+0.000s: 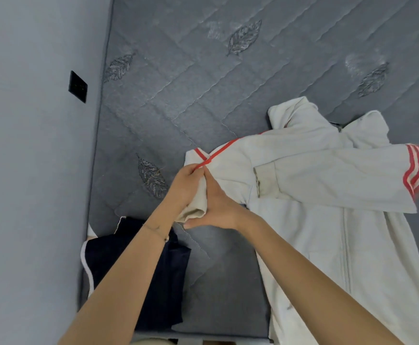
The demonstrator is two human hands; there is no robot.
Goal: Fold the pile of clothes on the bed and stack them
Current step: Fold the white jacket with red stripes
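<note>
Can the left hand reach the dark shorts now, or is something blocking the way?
Probably yes: the dark shorts lie uncovered just below the left hand, but that hand is gripping the white jacket.

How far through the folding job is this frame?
Early. Done: a dark navy garment lies folded by the bed's near-left edge. In hand: the cream zip jacket is spread on the grey mattress, one red-striped sleeve already laid across its chest, while the left hand and right hand grip the other sleeve's cuff. Left: finish folding the jacket and stack it; more clothes barely show at the right edge.
</note>
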